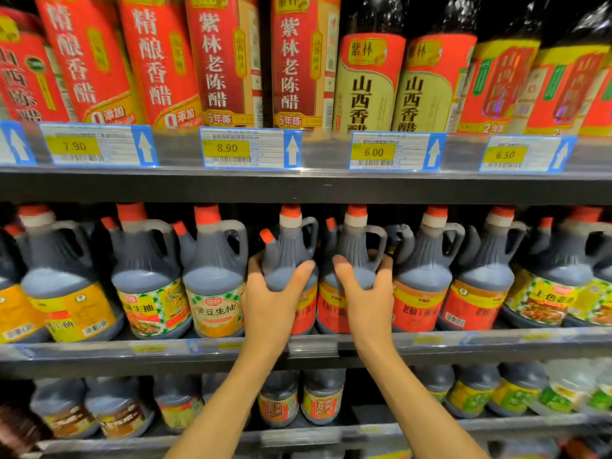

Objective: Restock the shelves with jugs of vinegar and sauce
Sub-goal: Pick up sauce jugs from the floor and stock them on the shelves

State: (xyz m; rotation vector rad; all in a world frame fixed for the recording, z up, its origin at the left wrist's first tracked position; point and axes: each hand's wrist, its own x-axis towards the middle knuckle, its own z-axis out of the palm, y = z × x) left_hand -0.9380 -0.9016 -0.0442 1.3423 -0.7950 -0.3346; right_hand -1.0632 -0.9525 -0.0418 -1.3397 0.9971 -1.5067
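Black steel shelving filled the frame, and across its middle shelf ran a tight row of dark sauce jugs with red caps. We had both hands on the two red-labelled jugs at the centre of the frame: our left hand wrapped the shoulder of the left jug, thumb to the right of its neck, and our right hand clasped the right jug the same way. The fingers of each hand were closed round the jug's body, not through its handle.

The main risk, as we judged it, was crowding. The two jugs stood nearly touching, and the neighbours on either side sat just beside them, so any push or twist could knock a yellow-labelled jug left of centre, or tip one over the front lip. Our grip on smooth, rounded plastic could also slip. The price tags above looked safe.
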